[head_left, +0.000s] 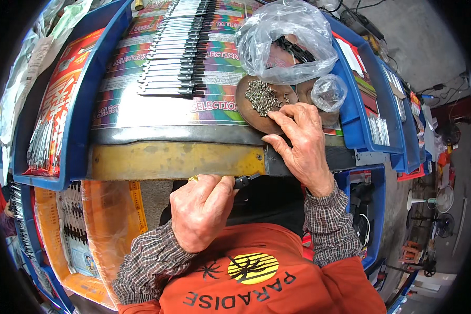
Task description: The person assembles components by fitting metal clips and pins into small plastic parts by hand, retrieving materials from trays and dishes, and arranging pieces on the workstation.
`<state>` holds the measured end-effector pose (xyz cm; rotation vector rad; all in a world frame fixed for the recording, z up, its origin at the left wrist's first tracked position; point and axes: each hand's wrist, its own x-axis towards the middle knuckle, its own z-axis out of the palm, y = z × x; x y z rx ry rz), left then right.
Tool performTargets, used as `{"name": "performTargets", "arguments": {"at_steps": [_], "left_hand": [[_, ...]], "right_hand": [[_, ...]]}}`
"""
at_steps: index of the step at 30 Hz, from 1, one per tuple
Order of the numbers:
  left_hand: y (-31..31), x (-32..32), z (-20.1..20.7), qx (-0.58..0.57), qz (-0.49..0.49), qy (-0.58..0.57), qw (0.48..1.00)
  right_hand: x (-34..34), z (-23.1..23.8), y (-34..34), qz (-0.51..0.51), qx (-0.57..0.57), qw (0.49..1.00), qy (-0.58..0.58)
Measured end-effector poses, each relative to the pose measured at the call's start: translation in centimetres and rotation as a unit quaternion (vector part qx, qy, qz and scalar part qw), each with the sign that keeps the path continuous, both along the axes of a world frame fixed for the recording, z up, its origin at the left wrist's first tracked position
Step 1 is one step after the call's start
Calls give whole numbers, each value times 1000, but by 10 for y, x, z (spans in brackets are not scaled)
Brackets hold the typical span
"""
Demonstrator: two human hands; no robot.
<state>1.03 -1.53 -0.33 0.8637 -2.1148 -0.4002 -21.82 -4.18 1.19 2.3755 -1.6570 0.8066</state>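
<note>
Left hand: in the head view we see its fingers closed on a small black plastic piece, before the yellow-fronted bench
Right hand: thumb and forefinger parted at the loose silvery metal fasteners; we cannot be sure whether one is caught
Round brown dish: carries those fasteners, right of the row of black-and-silver rods

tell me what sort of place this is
Probably a small assembly workshop: a row of slim silver-and-black parts, small metallic pins heaped in a round brown dish, and long blue plastic bins holding slim silver pieces.
</note>
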Motion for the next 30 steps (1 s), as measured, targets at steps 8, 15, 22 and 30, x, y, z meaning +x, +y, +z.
{"name": "performTargets", "arguments": {"at_steps": [8, 15, 22, 30], "left_hand": [[2, -1, -2, 3, 1, 4, 1000], [6, -1, -1, 5, 1, 11, 1000], [8, 0, -1, 4, 7, 8, 1000], [10, 3, -2, 12, 6, 3, 1000]], "right_hand": [[-4, 2, -7, 19, 14, 1000, -16], [-5, 0, -5, 18, 20, 998, -49], [-3, 1, -2, 9, 30, 999, -38], [-3, 1, -1, -15, 22, 999, -22]]}}
